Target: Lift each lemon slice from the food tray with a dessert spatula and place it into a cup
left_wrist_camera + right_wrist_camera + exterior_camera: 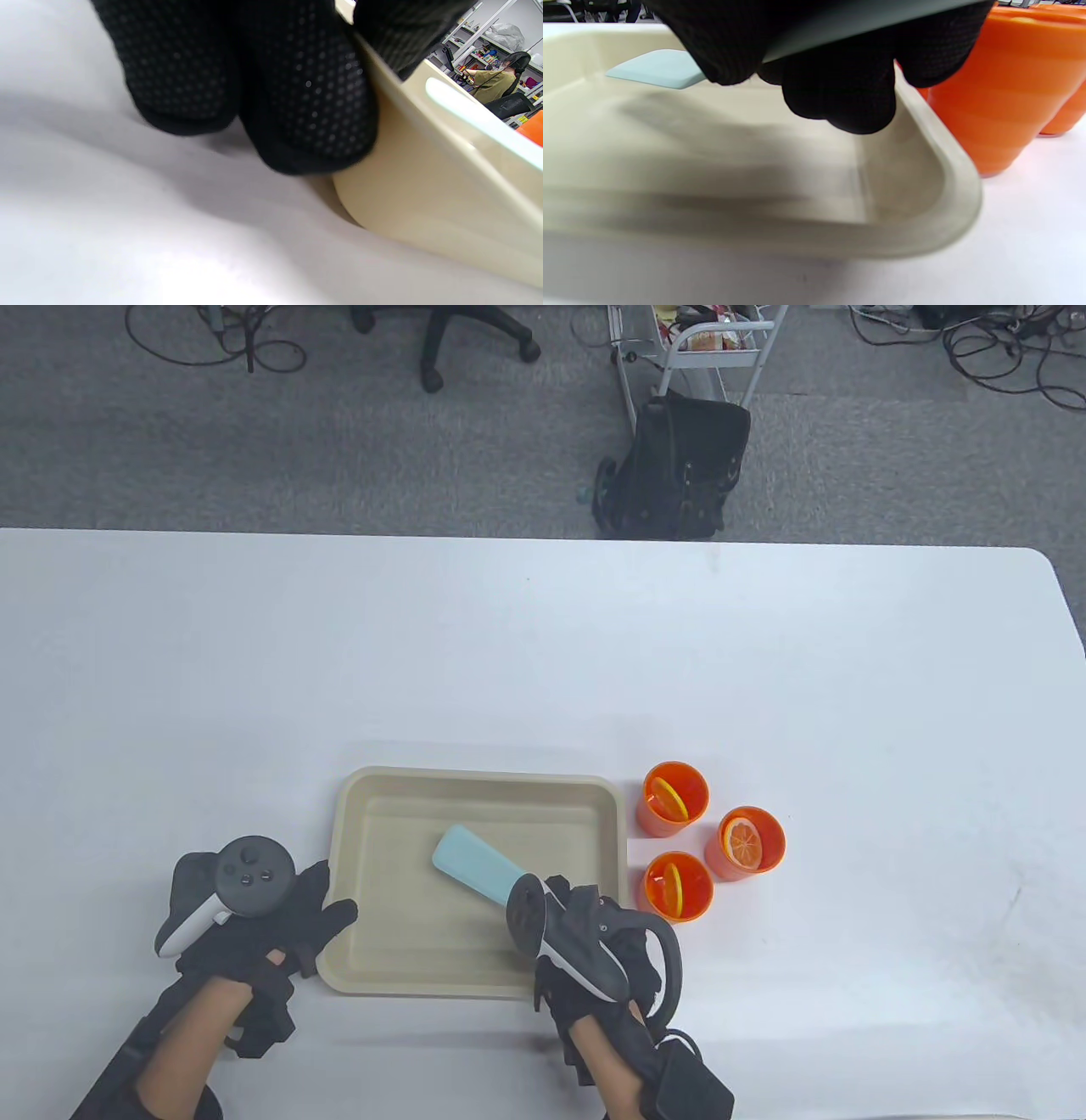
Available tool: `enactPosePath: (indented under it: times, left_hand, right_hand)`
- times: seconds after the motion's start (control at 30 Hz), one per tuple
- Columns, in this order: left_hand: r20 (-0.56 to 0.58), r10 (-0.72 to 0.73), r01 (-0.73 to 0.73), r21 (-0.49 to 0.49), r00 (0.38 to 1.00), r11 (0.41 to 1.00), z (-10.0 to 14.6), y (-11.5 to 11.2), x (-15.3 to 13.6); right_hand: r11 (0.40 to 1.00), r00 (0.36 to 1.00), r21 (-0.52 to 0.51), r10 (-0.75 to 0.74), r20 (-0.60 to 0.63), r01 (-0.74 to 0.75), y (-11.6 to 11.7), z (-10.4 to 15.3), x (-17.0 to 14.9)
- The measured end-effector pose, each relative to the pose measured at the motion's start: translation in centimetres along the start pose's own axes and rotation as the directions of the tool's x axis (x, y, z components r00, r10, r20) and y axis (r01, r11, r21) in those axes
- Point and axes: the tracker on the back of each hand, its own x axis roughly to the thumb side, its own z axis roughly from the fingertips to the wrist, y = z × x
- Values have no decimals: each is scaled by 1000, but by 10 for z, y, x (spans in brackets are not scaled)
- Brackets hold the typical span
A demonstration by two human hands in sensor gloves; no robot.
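Evidently the closing step: each of the three orange cups holds one lemon slice, and the food tray [356, 814] shows no slice left on its floor

- Food tray: beige, rectangular, rounded corners, raised rolled rim, smooth matte plastic by the look; near centre of the white table [543, 645]
- Dessert spatula [471, 867]: pale mint blade, flat, broad, rounded corners; lies inside the tray, blade pointing far-left, handle running near-right into the right hand [594, 950]
- Right hand: black knit glove, fingers curled round the spatula handle over the tray's near-right corner
- Left hand [263, 933]: dotted grip glove, fingers straight and resting against the tray's near-left outer wall, steadying it; nothing grasped
- Far cup [673, 799]: slice [667, 797] standing on edge
- Right cup [746, 842]: slice [745, 840] leaning, cut face up, segments visible
- Near cup [678, 885]: slice [674, 886] on edge
- Cups: glossy, tapered, clustered just right of the tray, near one another

Next move, as judged: lay the spatula down flat in the tray, let go of the handle and withdraw both hands without nudging the cups
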Motion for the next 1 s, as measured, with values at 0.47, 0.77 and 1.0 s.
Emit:
enactPosePath:
  times: [0.47,0.77,1.0]
  left_hand:
    - [-2,2,-2,0,1000,1000,0,0,-1]
    - [-8,-25,25,18,1000,1000,2,0,0]
    - [-49,-123,127,100,991,987,15,7,4]
  right_hand:
    - [991,990,52,130,-50,-127,20,1,7]
    - [978,977,-4,210,-47,-211,20,10,13]
    - [967,987,-195,159,-29,-162,2,30,6]
